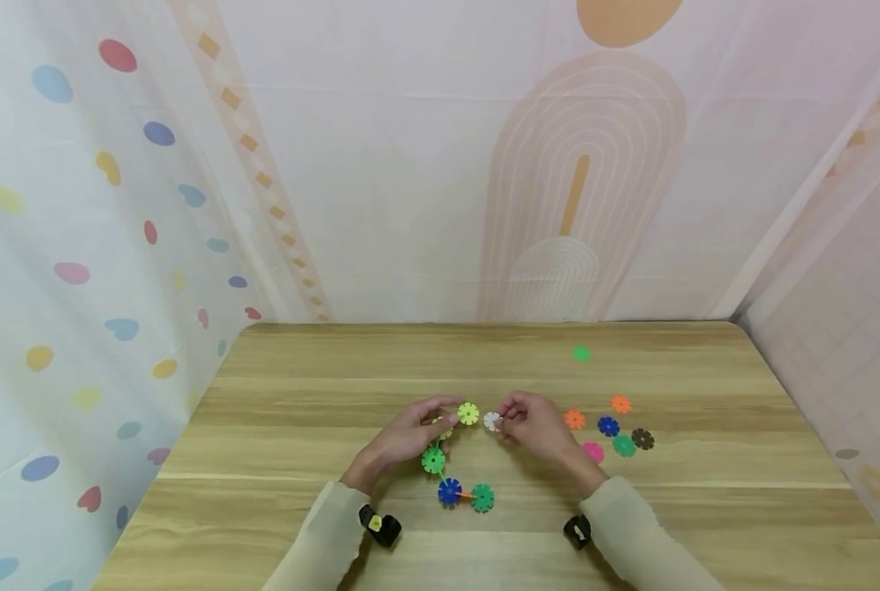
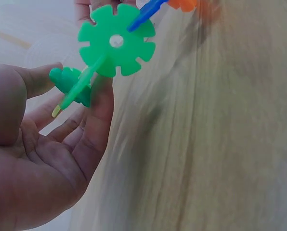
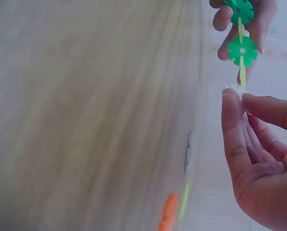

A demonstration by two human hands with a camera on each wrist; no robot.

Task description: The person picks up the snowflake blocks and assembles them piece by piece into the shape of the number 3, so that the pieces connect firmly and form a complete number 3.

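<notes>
My left hand (image 1: 440, 419) holds a chain of joined snowflake discs (image 1: 443, 472): a yellow-green disc (image 1: 468, 413) at its top, then a green disc (image 1: 433, 460), a blue disc (image 1: 450, 491) and a teal disc (image 1: 482, 497). In the left wrist view the left hand (image 2: 76, 82) pinches the chain just below a bright green disc (image 2: 116, 41). My right hand (image 1: 502, 420) pinches a white disc (image 1: 492, 421) right beside the yellow-green one. In the right wrist view the right hand (image 3: 237, 96) holds that white disc (image 3: 232, 89) against the chain's end (image 3: 242, 72).
Loose discs lie on the wooden table (image 1: 300, 369) to the right of my right hand: two orange (image 1: 575, 419), a blue (image 1: 608, 426), a dark brown (image 1: 643, 438), a green (image 1: 624, 446) and a pink (image 1: 593, 452). One green disc (image 1: 581, 354) lies farther back. Fabric walls surround the table.
</notes>
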